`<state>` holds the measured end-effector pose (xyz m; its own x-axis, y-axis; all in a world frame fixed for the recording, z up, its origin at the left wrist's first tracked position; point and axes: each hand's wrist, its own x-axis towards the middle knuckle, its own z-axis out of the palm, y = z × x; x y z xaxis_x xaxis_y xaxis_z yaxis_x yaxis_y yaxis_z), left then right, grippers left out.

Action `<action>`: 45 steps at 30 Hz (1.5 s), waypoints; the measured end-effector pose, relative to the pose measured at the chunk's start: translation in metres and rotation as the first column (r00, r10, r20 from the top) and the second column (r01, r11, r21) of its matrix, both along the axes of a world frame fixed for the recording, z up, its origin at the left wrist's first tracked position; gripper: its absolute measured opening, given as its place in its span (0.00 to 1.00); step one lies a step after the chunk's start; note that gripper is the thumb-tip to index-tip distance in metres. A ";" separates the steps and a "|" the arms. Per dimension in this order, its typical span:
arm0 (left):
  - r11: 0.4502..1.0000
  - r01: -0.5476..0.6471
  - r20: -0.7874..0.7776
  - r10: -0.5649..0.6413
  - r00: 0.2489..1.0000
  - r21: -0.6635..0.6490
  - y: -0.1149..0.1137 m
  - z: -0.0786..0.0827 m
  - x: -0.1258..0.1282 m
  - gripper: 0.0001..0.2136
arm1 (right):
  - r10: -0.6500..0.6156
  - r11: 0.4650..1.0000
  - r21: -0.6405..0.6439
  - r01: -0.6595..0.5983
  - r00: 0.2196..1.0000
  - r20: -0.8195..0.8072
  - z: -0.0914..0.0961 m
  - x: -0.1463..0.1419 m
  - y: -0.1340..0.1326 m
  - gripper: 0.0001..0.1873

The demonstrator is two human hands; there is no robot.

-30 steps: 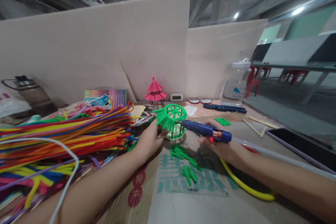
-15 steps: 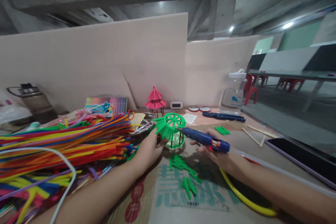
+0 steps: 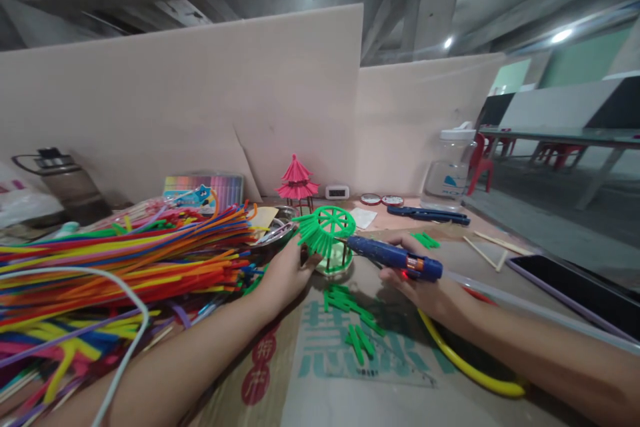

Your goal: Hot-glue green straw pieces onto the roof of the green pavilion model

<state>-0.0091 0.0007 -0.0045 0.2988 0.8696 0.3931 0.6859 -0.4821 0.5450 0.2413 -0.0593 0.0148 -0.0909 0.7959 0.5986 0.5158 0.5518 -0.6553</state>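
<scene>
My left hand grips the left side of a small green pavilion model. The model has a spoked ring on top, dark posts and a pale round base; green strips fan out from the ring's left and front. In my right hand is a blue hot glue gun, a red light glowing on it. Its nozzle points left and is at the ring's front right edge; whether it touches I cannot tell. Short green pipe cleaner pieces lie below the model.
Bundles of coloured pipe cleaners fill the left side. Behind stand a pink pagoda model, a small digital clock and a clear jug. Blue pliers, wooden sticks and a phone lie right.
The view has tilted slightly downward. Both hands keep their hold, and the glue gun's nozzle stays by the ring's front right edge.
</scene>
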 end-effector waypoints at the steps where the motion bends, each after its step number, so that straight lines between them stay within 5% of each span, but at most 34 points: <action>1: 1.000 -0.011 -0.009 0.011 1.000 -0.009 0.000 0.000 0.000 0.12 | 0.010 1.000 -0.014 -0.010 1.000 -0.019 -0.002 0.000 0.001 0.25; 13: 0.997 -0.050 -0.049 0.047 0.998 -0.059 -0.002 0.002 0.001 0.12 | 0.059 0.986 -0.152 -0.068 0.996 -0.062 0.004 -0.001 -0.002 0.24; 33: 1.000 -0.021 -0.023 0.021 1.000 -0.004 0.000 -0.001 -0.001 0.12 | 0.118 0.976 -0.170 -0.132 0.989 -0.091 0.000 0.003 -0.002 0.20; 45: 1.000 -0.016 -0.024 0.016 1.000 -0.010 -0.002 0.000 0.000 0.13 | 0.062 0.997 -0.049 -0.064 0.997 -0.052 0.003 0.001 -0.002 0.22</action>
<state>-0.0094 -0.0010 -0.0042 0.2945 0.8780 0.3773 0.7066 -0.4658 0.5327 0.2424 -0.0611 0.0176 -0.1127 0.8191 0.5625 0.4465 0.5475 -0.7078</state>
